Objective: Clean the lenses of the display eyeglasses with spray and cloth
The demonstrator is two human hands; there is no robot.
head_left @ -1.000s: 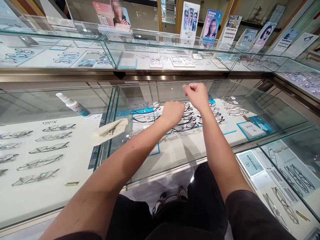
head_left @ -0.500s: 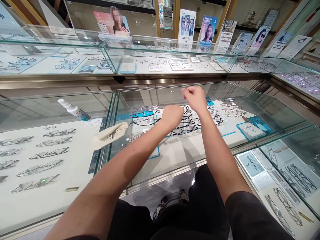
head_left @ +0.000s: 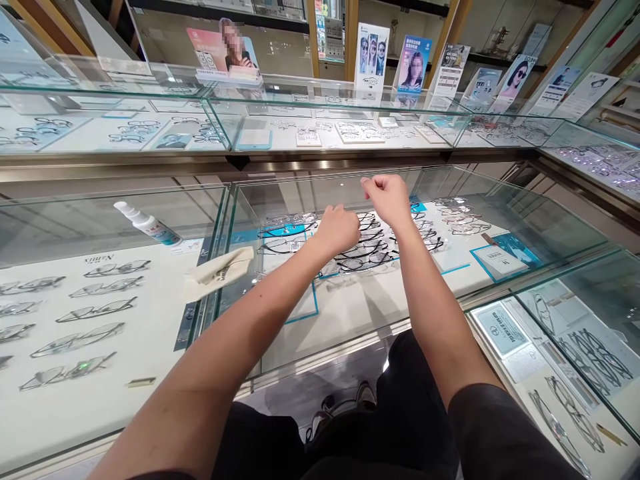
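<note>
Over the middle glass counter, my left hand (head_left: 340, 230) is closed in a fist, its back toward me. Farther right and slightly higher, my right hand (head_left: 387, 199) is also closed, thumb against the curled fingers. Nothing sticks out of either hand; the palms are hidden from view. Under the glass near both hands lie rows of dark-framed eyeglasses (head_left: 367, 250). On the left, a crumpled cream cloth (head_left: 220, 272) lies across the glass joint. Behind it, a white spray bottle (head_left: 147, 223) appears tilted in the view.
Glass cases surround me, with eyeglasses on the left (head_left: 97, 308) and right (head_left: 575, 410). A metal-edged upper counter (head_left: 300, 163) runs across the back. Several advertising cards (head_left: 373, 60) stand on it. The front counter's edge lies close to my legs.
My left fist has shifted slightly left, away from my right hand. My right hand stays closed in nearly the same place. The view has moved a little.
</note>
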